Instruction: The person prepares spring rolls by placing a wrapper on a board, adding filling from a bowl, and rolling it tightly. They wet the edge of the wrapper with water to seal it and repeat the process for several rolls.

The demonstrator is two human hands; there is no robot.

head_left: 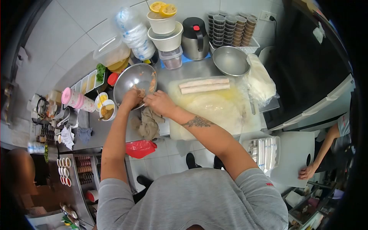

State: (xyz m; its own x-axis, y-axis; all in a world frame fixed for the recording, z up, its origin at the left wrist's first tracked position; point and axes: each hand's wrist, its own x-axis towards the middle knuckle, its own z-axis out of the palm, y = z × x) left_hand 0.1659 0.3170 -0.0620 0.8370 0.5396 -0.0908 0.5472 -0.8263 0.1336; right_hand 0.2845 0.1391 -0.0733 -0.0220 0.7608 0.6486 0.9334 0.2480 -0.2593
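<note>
Both hands are at the lower side of a large metal bowl (126, 79) that holds a shredded orange-brown filling (152, 82). My left hand (131, 99) reaches inside, its fingers closed on some filling. My right hand (160, 103) is beside it at the bowl's right rim, fingers bent together; what they hold is too small to name. To the right, two pale rolls (205, 85) lie on a cutting board (176, 132), above a flat, glossy sheet of dough (214, 109). A crumpled cloth (148, 124) lies below my right hand.
Behind the board stand a thermos (195, 38), stacked tubs (165, 40) and an empty metal bowl (231, 61). Small white bowls (108, 110) and a pink cup (73, 97) are at the left. Another person's hand (308, 171) rests on a white surface at the right.
</note>
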